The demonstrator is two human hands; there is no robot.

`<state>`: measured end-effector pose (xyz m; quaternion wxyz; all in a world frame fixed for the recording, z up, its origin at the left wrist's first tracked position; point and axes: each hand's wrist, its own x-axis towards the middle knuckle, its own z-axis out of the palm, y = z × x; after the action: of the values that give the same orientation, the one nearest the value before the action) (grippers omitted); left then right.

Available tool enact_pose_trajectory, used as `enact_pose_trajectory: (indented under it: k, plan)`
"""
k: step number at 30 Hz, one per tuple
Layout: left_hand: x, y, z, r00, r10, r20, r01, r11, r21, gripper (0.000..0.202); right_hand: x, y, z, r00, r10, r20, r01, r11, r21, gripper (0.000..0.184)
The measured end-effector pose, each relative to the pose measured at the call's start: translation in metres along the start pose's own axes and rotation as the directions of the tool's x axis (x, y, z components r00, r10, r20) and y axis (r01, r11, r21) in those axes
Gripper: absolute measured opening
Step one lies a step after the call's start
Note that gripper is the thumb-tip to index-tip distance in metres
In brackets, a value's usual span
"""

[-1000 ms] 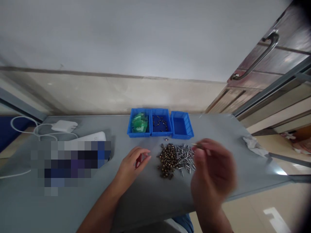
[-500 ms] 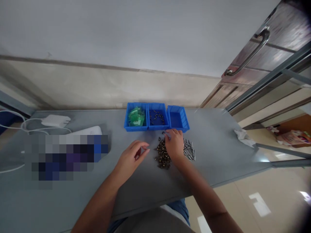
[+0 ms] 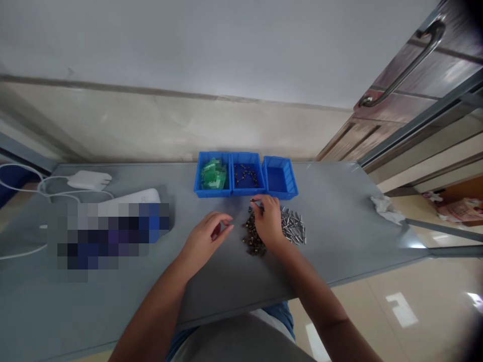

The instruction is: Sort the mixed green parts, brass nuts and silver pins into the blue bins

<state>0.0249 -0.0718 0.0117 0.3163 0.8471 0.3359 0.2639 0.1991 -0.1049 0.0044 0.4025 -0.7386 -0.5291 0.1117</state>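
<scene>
The right hand point(image 3: 268, 222) is pinched closed, its thumb and fingertips point(image 3: 256, 201) pressed together over the far end of a loose pile of small brass-coloured metal parts point(image 3: 249, 235). Whatever sits in the pinch is too small to make out. Just to the right of that hand lies a heap of slim silver metal rivets point(image 3: 293, 226), spread on the table beside the brass pile.

The left hand point(image 3: 206, 237) hangs palm down and half curled, left of the brass pile and apart from it. I cannot tell whether its fingers hold anything.

Beyond the hands, at the upper middle of the frame, three blue plastic bins stand side by side on the grey metal table point(image 3: 335, 226). The left bin point(image 3: 199, 173) holds green flat packets point(image 3: 213, 174), and the middle bin point(image 3: 247, 173) holds small dark metal parts point(image 3: 245, 176). The right bin point(image 3: 279, 177) stands nearest the rivets.

At the table's left end lie a white power adapter point(image 3: 89, 180) with its white cable point(image 3: 22, 177) and a flat white box point(image 3: 128, 197). A crumpled white tissue point(image 3: 385, 209) lies near the right edge.
</scene>
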Motion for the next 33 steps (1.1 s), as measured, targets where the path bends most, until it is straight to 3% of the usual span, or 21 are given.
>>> enact_pose_trajectory:
  k: [2,4,7,10,14,19,23,28,33]
  plan:
    - [0.000,0.001,0.000,1.000,-0.012,-0.025,0.012,1.000,-0.005,0.013,-0.007,-0.008,-0.004,0.989,-0.001,0.145,-0.046,0.946,0.321,0.016]
    - [0.001,0.003,-0.001,0.998,-0.020,-0.065,0.018,0.999,-0.031,0.017,-0.013,-0.014,-0.006,0.940,-0.025,0.342,-0.177,0.818,0.547,0.016]
    - [0.001,0.007,-0.003,0.996,-0.005,-0.086,0.000,0.998,-0.067,0.019,-0.020,-0.017,-0.007,0.850,-0.039,0.525,-0.374,0.656,0.655,0.019]
    - [0.000,0.008,-0.004,0.997,0.039,-0.061,-0.043,0.997,-0.063,0.018,-0.022,-0.016,-0.006,0.812,-0.022,0.583,-0.464,0.582,0.668,0.022]
    - [0.001,0.006,-0.003,0.996,0.065,-0.068,-0.068,0.997,-0.048,0.016,-0.022,-0.016,-0.004,0.857,-0.013,0.516,-0.401,0.613,0.681,0.019]
    - [0.001,0.000,-0.001,0.995,0.061,-0.075,-0.063,0.998,-0.024,0.012,-0.024,-0.021,-0.004,0.937,0.032,0.349,-0.237,0.791,0.564,0.018]
    - [0.001,0.000,0.000,0.996,0.048,-0.076,-0.051,0.998,-0.039,0.010,-0.027,-0.026,-0.005,0.983,0.009,0.184,-0.095,0.878,0.468,0.012]
    - [0.001,-0.001,0.000,0.999,0.029,-0.033,-0.030,0.999,-0.029,0.009,-0.030,-0.032,-0.006,0.991,-0.106,0.076,0.069,0.921,0.384,0.007]
    - [0.000,-0.003,0.002,1.000,0.026,0.002,-0.026,0.999,-0.018,0.009,-0.029,-0.030,-0.004,0.994,-0.096,0.044,0.072,0.920,0.386,0.006]
